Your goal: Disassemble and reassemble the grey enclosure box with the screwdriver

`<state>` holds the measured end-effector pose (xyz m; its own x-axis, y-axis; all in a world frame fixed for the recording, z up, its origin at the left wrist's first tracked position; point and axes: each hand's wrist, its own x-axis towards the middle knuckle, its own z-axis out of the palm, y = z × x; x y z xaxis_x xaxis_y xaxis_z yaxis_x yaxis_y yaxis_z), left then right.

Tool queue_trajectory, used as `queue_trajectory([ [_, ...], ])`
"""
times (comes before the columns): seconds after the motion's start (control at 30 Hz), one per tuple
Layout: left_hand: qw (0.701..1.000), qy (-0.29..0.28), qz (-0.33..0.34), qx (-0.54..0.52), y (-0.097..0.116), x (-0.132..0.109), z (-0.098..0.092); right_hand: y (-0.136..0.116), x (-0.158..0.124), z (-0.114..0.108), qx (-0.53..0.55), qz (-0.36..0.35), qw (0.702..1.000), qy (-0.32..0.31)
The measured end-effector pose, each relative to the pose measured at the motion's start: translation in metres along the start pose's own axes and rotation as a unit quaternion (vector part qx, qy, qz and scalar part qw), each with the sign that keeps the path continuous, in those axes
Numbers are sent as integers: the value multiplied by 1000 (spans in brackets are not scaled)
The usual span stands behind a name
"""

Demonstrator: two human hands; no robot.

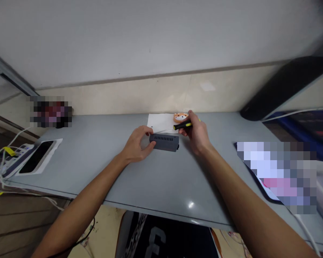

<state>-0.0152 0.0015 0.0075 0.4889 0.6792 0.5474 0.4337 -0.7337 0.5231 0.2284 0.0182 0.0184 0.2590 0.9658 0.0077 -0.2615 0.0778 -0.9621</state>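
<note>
A small dark grey metal box [164, 142] with a row of vent slots lies on the grey table [161, 179]. My left hand [136, 144] grips the box's left end, fingers curled round it. My right hand [196, 133] is closed on a screwdriver [182, 125] with a black and yellow handle. Its thin shaft points left, and the tip is at the box's top left corner, next to my left fingers.
A white sheet of paper [160, 122] and a small orange animal figure [180, 116] lie behind the box. A phone [36, 156] on a white pad and a power strip with cables [5, 157] sit at the left. A black object [282, 87] leans at the right.
</note>
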Motion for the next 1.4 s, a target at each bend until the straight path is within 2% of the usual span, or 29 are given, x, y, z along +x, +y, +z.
queue_trajectory([
  [0.3, 1000, -10, 8, 4, 2, 3, -3, -1, 4, -5, 2, -9, 1000, 27],
  [0.43, 1000, -6, 21, -7, -1, 2, -3, 5, 5, -3, -46, -47, 997, 47],
  [0.73, 999, 21, 47, 2, -6, 0, -4, 17, -1, 5, -183, -67, 981, 5],
  [0.93, 998, 19, 62, 24, -8, 2, -12, 20, -1, 4, -211, -81, 974, -22],
  [1.03, 996, 28, 84, 28, -4, 3, -12, 22, 0, 4, -211, -83, 974, -30],
  [1.17, 990, 58, 109, 70, 4, 5, -4, 17, 1, 3, -188, -72, 979, -10],
  [1.27, 983, 81, 129, 103, 9, 6, 6, 6, 3, -1, -123, -66, 990, -1],
  [1.4, 978, 63, 148, 130, 14, 7, 16, -15, 6, -13, -44, -81, 995, 36],
])
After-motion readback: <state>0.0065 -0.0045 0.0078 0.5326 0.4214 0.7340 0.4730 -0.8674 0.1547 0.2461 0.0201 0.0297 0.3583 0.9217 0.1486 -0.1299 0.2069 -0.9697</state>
